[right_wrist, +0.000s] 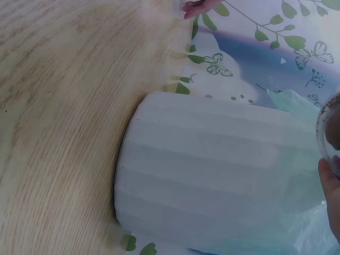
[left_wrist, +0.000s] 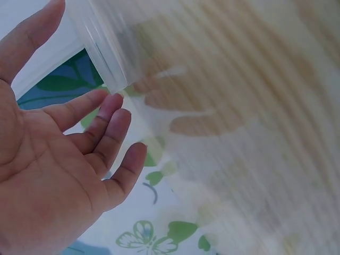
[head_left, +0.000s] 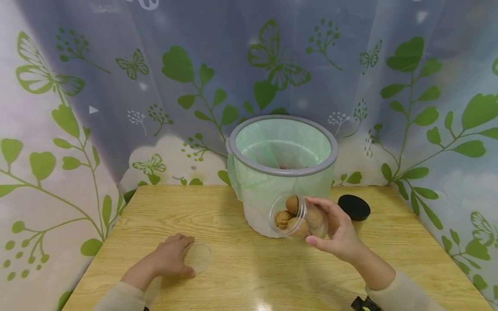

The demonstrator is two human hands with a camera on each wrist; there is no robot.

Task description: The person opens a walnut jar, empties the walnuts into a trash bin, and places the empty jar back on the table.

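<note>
In the head view, a clear round jar (head_left: 301,214) is held between the thumb and bent fingers of the right hand (head_left: 342,235). It is made of smooth, see-through stuff and is tipped on its side, in front of the bin (head_left: 282,190). Round, bumpy brown walnuts (head_left: 284,219) are seen inside. A flat, clear, round lid (head_left: 199,258) is touched at its edge by the left hand (head_left: 167,257), low over the table (head_left: 233,276). The bin is topped with a smooth grey rim and lined with a thin green bag (head_left: 230,175). Beside it, a round black cap (head_left: 354,207) is seen. The table is marked with wavy wood lines, and the cloth (head_left: 194,108) behind is covered with green leaves and butterflies.

In the left wrist view, the lid's ridged edge is met by lightly bent fingertips. Whether it is pinched cannot be told. Blurry finger shapes are shown in the shiny table.

In the right wrist view, the bin's white, ribbed side is partly covered by the crinkly bag. The jar and right hand are cut off at the side.
</note>
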